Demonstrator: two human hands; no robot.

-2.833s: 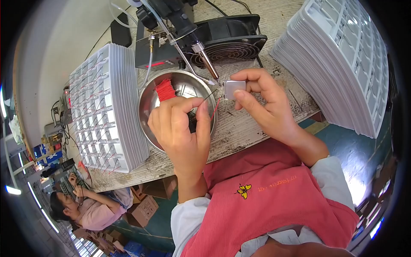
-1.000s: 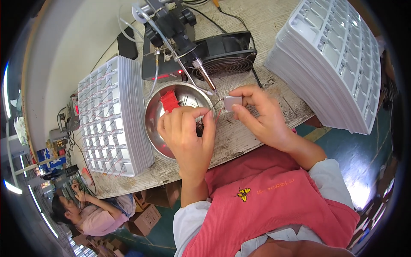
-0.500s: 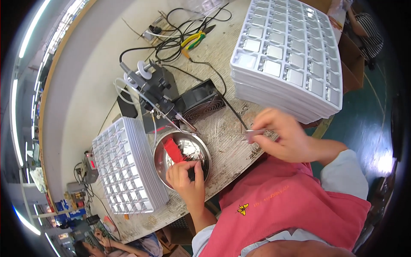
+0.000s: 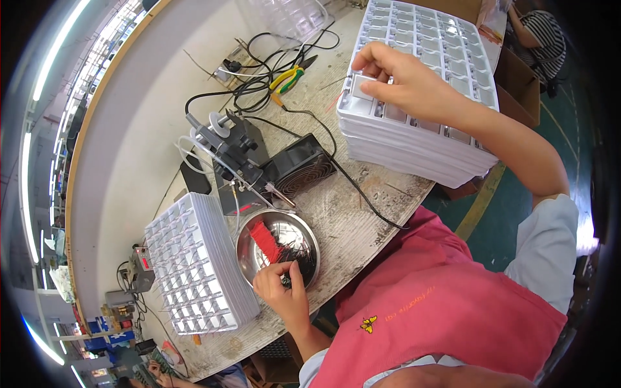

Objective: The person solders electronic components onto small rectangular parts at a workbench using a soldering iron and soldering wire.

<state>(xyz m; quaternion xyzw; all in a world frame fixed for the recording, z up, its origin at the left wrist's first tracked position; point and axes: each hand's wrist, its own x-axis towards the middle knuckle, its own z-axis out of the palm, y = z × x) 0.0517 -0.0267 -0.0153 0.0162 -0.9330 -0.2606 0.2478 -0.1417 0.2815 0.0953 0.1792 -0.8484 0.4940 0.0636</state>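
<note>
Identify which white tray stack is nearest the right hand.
The right stack: the right hand is over its corner, whereas the left stack, beside the bowl, has no hand over it.

A head-worn wide fisheye looks down from the wearer's side of the bowl [image 4: 246, 252], near it, its centre falling just beyond and right of the bowl; the worktop [image 4: 343, 213] slants past the bowl, the apron [image 4: 440, 297] lies nearer and right, the wall [image 4: 123, 168] left, bending toward the view's rim

Wires [image 4: 264, 242] in bowl [image 4: 294, 224] beside trays [image 4: 223, 262]
</note>
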